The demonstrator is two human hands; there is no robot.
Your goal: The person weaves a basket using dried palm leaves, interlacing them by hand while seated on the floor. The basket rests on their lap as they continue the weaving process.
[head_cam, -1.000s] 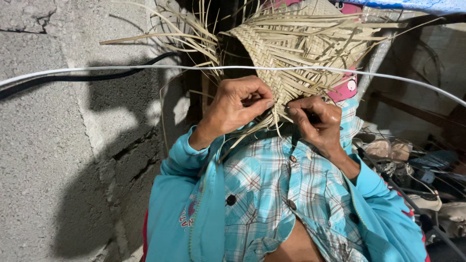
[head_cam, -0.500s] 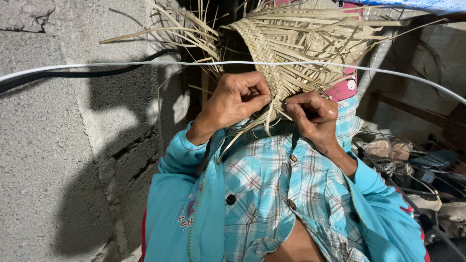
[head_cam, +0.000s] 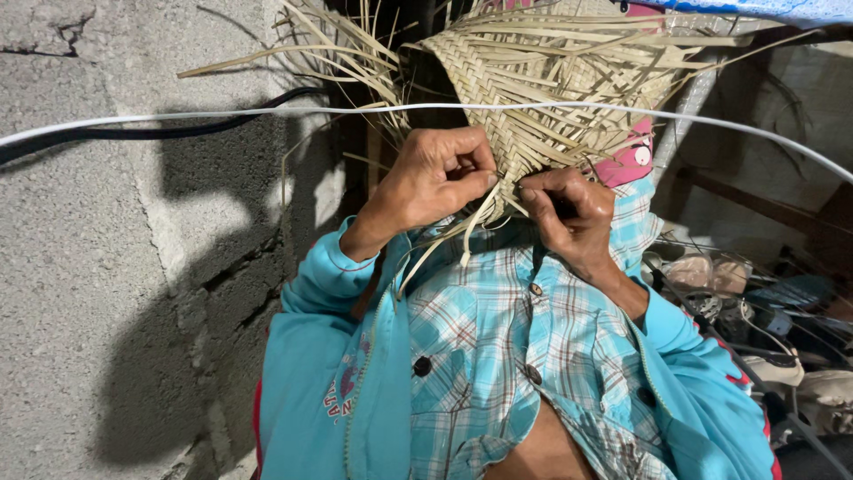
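A half-woven piece of pale palm-leaf strips (head_cam: 542, 80) hangs in front of me, with many loose strips sticking out at its top and sides. My left hand (head_cam: 435, 178) pinches a loose strip at the weave's lower edge between thumb and fingers. My right hand (head_cam: 569, 213) grips the lower edge just to the right, its fingers curled around the strips. The two hands almost touch. Several thin strip ends dangle below them over my blue checked shirt (head_cam: 498, 356).
A rough grey block wall (head_cam: 107, 293) fills the left side. A white cable (head_cam: 267, 112) and a black cable (head_cam: 160, 132) run across in front. Cluttered items, including shoes (head_cam: 764, 311), lie at the right. A pink object (head_cam: 633, 160) shows behind the weave.
Both hands have shifted slightly at the lower edge, the left thumb and fingers closing tighter on a strip. The weave stays in place.
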